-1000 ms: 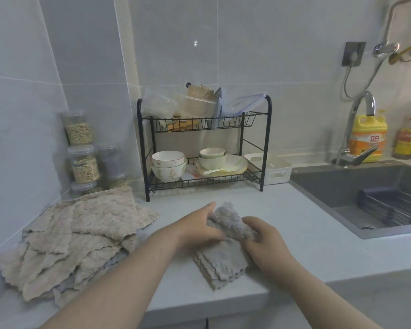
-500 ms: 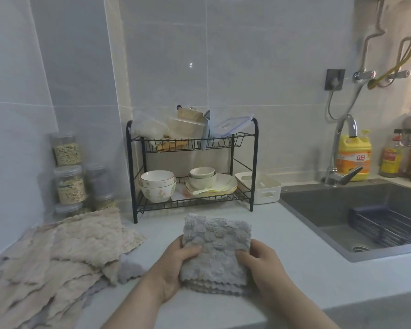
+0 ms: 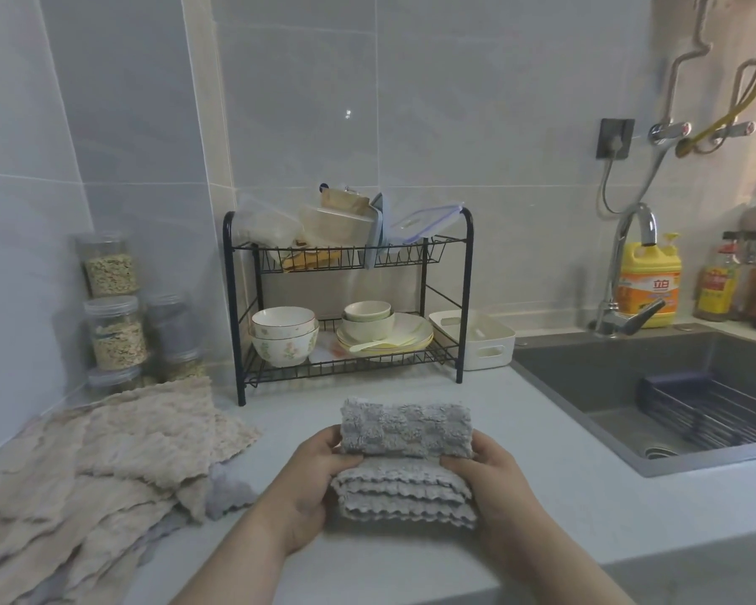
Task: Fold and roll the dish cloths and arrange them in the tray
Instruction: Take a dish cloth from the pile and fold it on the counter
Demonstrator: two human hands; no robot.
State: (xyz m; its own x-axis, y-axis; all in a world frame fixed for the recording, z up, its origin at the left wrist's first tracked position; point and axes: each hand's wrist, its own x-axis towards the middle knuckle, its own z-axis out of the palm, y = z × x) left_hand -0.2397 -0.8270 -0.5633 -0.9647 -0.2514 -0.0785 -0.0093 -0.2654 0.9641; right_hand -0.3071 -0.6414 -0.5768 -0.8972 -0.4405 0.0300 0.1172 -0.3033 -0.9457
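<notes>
squarely, cloth (image 3: 404,430) between left hand (image 3: 313,480), right hand (image 3: 492,478)

Grey dish cloth (image 3: 404,489): a second ago a bunched heap under the hands; half a second ago a flat folded rectangle. Now its far end is turned over into a thick roll lying across the scalloped layers nearer the person.
Left hand (image 3: 311,478): a second ago pressing on top of the bunch; half a second ago gripping the cloth's left edge. Now it grips the left end of the roll.
Right hand (image 3: 496,478): has moved from the bunch's right side to the right end of the roll, fingers curled against it.
View: has tilted up, so the wall pipes (image 3: 690,58) above the tap (image 3: 629,255) come further into frame.
</notes>
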